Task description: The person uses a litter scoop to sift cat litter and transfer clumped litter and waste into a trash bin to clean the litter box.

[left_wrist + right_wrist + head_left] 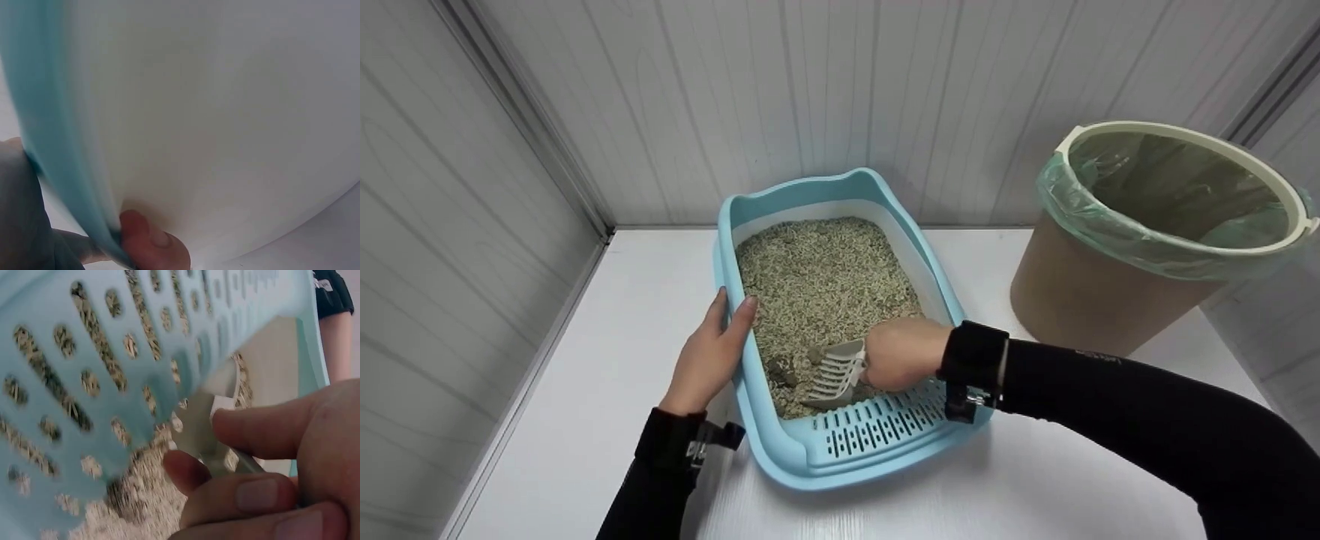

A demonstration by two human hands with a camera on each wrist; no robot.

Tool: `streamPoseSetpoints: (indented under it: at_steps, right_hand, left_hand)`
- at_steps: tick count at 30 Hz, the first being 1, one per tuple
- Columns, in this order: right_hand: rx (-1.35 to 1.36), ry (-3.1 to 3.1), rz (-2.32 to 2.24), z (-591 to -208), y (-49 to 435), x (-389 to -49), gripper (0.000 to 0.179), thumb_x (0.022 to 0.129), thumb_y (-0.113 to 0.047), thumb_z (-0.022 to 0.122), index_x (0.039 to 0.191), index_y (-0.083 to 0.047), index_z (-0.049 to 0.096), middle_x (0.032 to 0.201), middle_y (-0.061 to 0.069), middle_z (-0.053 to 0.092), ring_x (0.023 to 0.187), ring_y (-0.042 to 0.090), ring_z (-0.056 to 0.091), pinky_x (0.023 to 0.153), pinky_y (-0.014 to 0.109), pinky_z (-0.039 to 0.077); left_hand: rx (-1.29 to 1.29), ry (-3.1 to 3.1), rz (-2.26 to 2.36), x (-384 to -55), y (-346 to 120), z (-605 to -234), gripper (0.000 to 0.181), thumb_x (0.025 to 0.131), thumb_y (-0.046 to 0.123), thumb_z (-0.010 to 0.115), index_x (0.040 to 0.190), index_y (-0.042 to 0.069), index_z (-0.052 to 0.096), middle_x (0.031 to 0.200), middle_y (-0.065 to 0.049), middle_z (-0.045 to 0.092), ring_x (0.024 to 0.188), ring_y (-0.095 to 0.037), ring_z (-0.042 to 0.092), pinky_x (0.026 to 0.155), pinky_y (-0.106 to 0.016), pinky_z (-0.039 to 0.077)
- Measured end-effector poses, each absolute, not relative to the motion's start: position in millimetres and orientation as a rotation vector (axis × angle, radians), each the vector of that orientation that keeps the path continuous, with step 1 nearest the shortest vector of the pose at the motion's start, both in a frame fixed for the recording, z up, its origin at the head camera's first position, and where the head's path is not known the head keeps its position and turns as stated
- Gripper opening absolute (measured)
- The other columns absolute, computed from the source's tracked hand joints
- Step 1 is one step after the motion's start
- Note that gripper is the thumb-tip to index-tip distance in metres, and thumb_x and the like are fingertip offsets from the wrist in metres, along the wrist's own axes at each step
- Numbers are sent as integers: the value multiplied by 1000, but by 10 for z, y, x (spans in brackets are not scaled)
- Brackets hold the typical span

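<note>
A light-blue litter box [802, 477] with a white inner wall holds grainy, tan-green litter [825, 277]. My left hand [706, 367] grips its left rim, the thumb bent over the top; the left wrist view shows the thumb [154, 242] against the pale wall inside the blue rim [42, 84]. In my right hand [904, 352] is a grey slotted litter scoop [834, 375], tilted, its blade at the litter near the box's front. Curled fingers [264, 495] wrap the scoop's handle in the right wrist view. A dark clump [780, 373] lies left of the blade.
A perforated blue step [877, 429] spans the box's front, close under the right hand. To the right stands a tall brown bin [1099, 300] lined with a green bag [1110, 225]. White panelled walls [825, 90] rise behind and beside the white tabletop [562, 390].
</note>
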State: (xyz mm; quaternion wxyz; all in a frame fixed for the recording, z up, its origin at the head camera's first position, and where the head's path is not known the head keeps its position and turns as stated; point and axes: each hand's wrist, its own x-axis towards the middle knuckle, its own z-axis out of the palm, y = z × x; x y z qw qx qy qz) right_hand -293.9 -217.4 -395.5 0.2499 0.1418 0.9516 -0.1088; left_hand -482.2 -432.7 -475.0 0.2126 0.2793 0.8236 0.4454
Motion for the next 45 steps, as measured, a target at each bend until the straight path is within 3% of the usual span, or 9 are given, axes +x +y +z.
streamPoseSetpoints:
  at_steps: [4,7,11,17,23,32,39,45]
  right_hand:
    - [418,2604,-288,-4099,-2297,-2989,42,112,-38,64,76,-17,59,71,-1,51,57,14,46,56,35,45]
    - [430,2626,-313,-4197,-2393,-3041,46,115,-43,60,78,-16,63,73,0,56,59,15,50,58,35,49]
    - [377,2665,-355,-4269,-2479,-3138,49,117,-40,57,75,-16,62,75,2,61,61,16,53,60,35,51]
    - [343,2647,-504,-4312,-2503,-3297,56,118,-30,57,63,-21,49,63,-4,46,50,11,40,50,28,41]
    - [342,2700,-550,-4367,-2510,-3447,59,119,-27,52,62,-22,41,62,-5,34,53,12,34,57,30,37]
    - [344,2707,-552,-4449,-2370,-3789,61,120,-23,48,60,-18,41,64,-2,32,57,16,32,61,32,34]
    - [304,2792,-551,-4940,-2058,-4056,61,119,-29,52,59,-20,39,60,-5,29,52,15,33,56,35,39]
    - [314,2757,-644,-4621,-2152,-3917,63,121,-28,51,59,-18,41,58,-2,30,51,16,33,59,36,38]
  left_hand:
    - [770,2296,1232,-4823,-4333,-4747,109,105,89,35,181,17,7,173,-28,40,140,-46,59,115,-62,46]
    - [769,2298,1232,-4821,-4329,-4745,108,105,89,35,181,17,7,175,-28,36,140,-46,59,115,-62,46]
    - [779,2291,1235,-4818,-4325,-4749,108,105,88,36,181,17,7,178,-28,31,139,-45,60,114,-60,46]
    - [783,2295,1237,-4829,-4344,-4764,107,106,87,35,181,15,6,176,-30,32,131,-44,65,108,-58,50]
    - [775,2289,1231,-4841,-4353,-4767,109,105,89,34,181,16,6,179,-28,28,134,-44,63,111,-58,48]
    - [778,2293,1241,-4824,-4336,-4759,108,106,88,36,181,15,8,178,-28,30,142,-47,59,113,-60,47]
    - [783,2297,1240,-4825,-4322,-4770,108,106,88,36,181,15,8,177,-29,31,140,-46,60,113,-61,47]
    - [774,2307,1235,-4829,-4314,-4768,108,106,87,36,181,15,9,177,-29,31,139,-47,61,112,-60,48]
